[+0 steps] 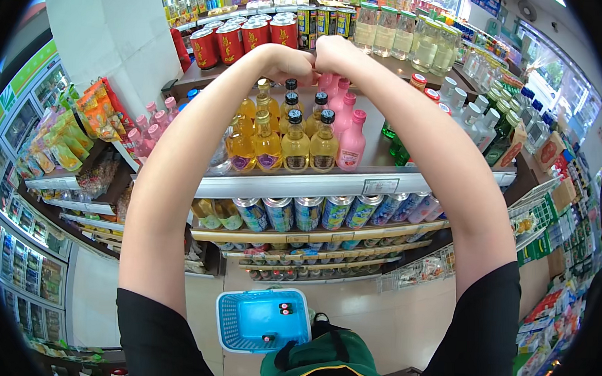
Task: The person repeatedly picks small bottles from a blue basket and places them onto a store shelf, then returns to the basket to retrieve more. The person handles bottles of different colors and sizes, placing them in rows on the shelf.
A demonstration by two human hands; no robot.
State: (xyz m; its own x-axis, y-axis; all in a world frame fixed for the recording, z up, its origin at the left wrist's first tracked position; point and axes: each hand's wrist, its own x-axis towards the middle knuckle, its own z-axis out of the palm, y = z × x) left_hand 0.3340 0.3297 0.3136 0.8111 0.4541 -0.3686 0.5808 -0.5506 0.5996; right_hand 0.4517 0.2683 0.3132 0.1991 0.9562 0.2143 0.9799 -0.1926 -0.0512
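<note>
My left hand (pixel 292 62) and my right hand (pixel 333 52) meet at the back of a display shelf (pixel 381 110), with both wrists bent. Their fingers are curled and mostly hidden, so I cannot tell what they hold. Just under them, a row of pink glass bottles (pixel 352 139) runs toward the front edge. To its left stand black-capped bottles of pale yellow drink (pixel 295 147). Gold-capped bottles of amber drink (pixel 267 145) are beside those. Red cans (pixel 253 35) stand left of my hands, beyond the shelf, and tall clear bottles (pixel 386 31) to the right.
On the floor below, a blue plastic basket (pixel 222 319) contains three small dark items. Blue cans (pixel 307 214) line the shelf underneath. Green and clear bottles (pixel 495 126) crowd the right side. Hanging snack packets (pixel 98 108) and glass-door fridges (pixel 27 255) are at the left.
</note>
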